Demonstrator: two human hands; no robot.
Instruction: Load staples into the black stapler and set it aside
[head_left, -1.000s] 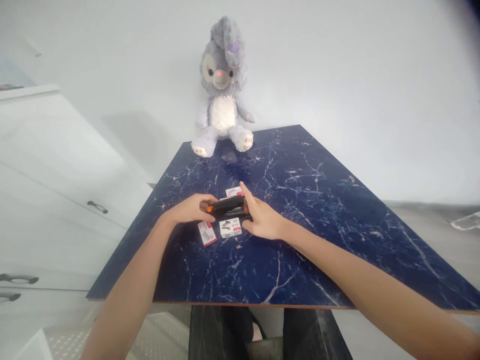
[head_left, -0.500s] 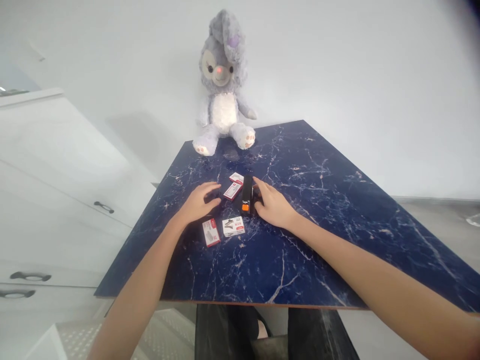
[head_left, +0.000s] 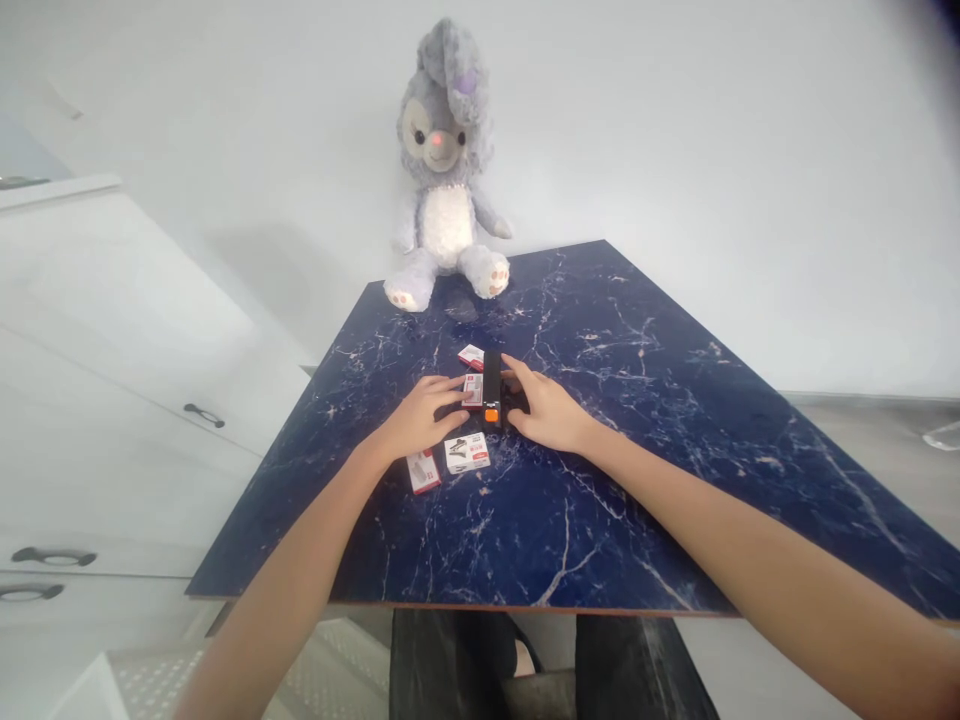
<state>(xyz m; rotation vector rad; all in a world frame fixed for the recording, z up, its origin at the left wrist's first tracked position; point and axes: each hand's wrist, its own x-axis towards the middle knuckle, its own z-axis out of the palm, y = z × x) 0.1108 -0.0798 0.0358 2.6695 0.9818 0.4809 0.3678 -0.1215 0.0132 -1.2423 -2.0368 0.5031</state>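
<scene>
A black stapler (head_left: 492,384) with an orange end lies on the dark blue marbled table (head_left: 615,480), pointing away from me. My right hand (head_left: 549,410) holds it from the right, index finger along its side and thumb near its orange end. My left hand (head_left: 421,418) lies flat with its fingers stretched out, the fingertips touching a small red and white staple box (head_left: 473,390) just left of the stapler. Another box (head_left: 471,355) lies beyond it. Two more boxes sit nearer me, one (head_left: 466,452) in front of the stapler and one (head_left: 424,470) partly under my left wrist.
A grey plush rabbit (head_left: 445,170) sits at the table's far edge against the white wall. White drawers (head_left: 112,400) with dark handles stand to the left. Dark trousers (head_left: 540,670) show below the near table edge.
The stapler was turned from lying crosswise between both hands to pointing away, held by my right hand. My left hand let go of it and moved right onto the staple box.
</scene>
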